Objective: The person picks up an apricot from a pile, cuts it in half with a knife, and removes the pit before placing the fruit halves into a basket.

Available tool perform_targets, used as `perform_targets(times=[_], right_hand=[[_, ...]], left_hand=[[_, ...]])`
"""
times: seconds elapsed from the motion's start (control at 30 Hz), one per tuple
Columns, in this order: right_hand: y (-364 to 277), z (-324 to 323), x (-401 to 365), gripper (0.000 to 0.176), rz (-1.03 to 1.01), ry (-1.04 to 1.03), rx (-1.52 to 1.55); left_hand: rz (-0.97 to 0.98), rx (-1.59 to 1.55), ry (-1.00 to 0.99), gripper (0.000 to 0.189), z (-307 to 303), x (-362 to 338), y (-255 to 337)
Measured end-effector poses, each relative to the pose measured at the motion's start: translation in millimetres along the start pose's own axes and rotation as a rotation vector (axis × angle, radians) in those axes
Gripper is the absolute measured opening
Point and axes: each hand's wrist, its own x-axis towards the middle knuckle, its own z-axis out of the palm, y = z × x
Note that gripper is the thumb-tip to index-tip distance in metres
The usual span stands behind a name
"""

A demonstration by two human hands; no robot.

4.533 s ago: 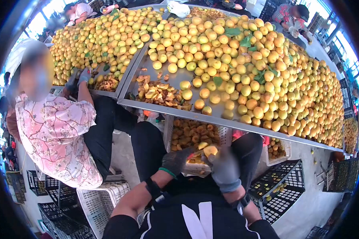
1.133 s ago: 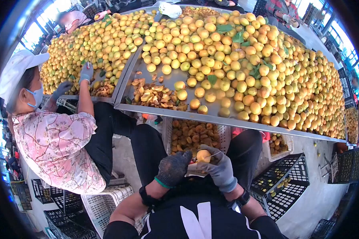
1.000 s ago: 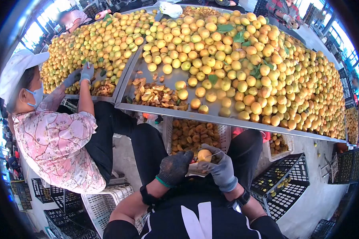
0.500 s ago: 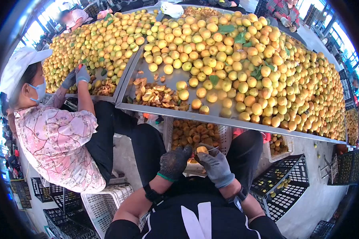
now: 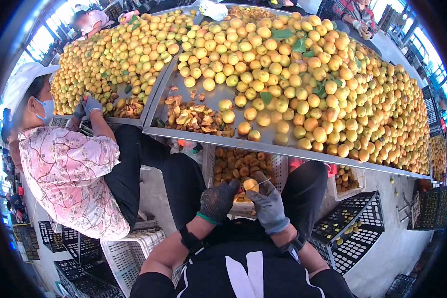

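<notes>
A yellow fruit (image 5: 251,186) is between my two gloved hands, above a white crate (image 5: 283,174) of cut fruit (image 5: 241,165). My left hand (image 5: 218,201), in a dark glove, is closed at the fruit's left side; what its fingers hold is partly hidden. My right hand (image 5: 269,206), in a grey glove, is closed around a thin metal tool (image 5: 264,182) beside the fruit. Beyond my hands, whole yellow fruits (image 5: 303,94) are heaped on a metal table (image 5: 208,138), with a pile of fruit scraps (image 5: 191,118) near its front left.
At my left sits a co-worker (image 5: 67,174), gloved hands at the adjoining table. White crates (image 5: 129,258) stand at lower left, black crates (image 5: 350,228) at right. A smaller crate of fruit (image 5: 346,180) is under the table. Other people sit beyond the tables.
More of the yellow fruit's round face shows between my hands, and my right fingers have shifted around it. The co-worker's hands have moved down and left, toward the table edge.
</notes>
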Motion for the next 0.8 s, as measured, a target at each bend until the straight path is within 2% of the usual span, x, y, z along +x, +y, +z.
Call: perform_targets(times=[0.13, 0.23, 0.47, 0.53, 0.6, 0.67, 0.73, 0.77, 0.8], right_hand=[[3, -8, 8, 0.065, -0.035, -0.006, -0.160], [4, -9, 8, 0.061, -0.063, -0.004, -0.082], [6, -14, 12, 0.056, -0.045, 0.002, -0.151], [-2, -7, 8, 0.049, 0.078, 0.041, -0.053], [1, -13, 6, 0.047, 0.090, 0.024, 0.025], [0, -19, 4, 0.046, 0.091, 0.008, 0.103], [-1, -26, 1, 0.048, 0.059, -0.117, 0.110], [1, -33, -1, 0.048, 0.062, -0.113, 0.110], [5, -41, 1, 0.049, 0.083, -0.137, 0.238]], left_hand=[[0.002, -0.014, -0.010, 0.012, 8, 4, -4], [-0.023, -0.004, -0.037, 0.011, 10, 6, -1], [0.022, -0.010, 0.015, 0.014, 21, 8, -10], [0.005, 0.025, -0.001, 0.014, 20, 12, -8], [-0.058, -0.019, -0.091, 0.015, 20, 12, -6], [-0.084, -0.046, -0.056, 0.017, 31, 5, -8], [-0.114, -0.077, -0.025, 0.019, 43, 3, -16], [-0.189, -0.079, -0.114, 0.023, 43, 3, -20], [-0.261, -0.081, -0.200, 0.026, 43, 4, -24]])
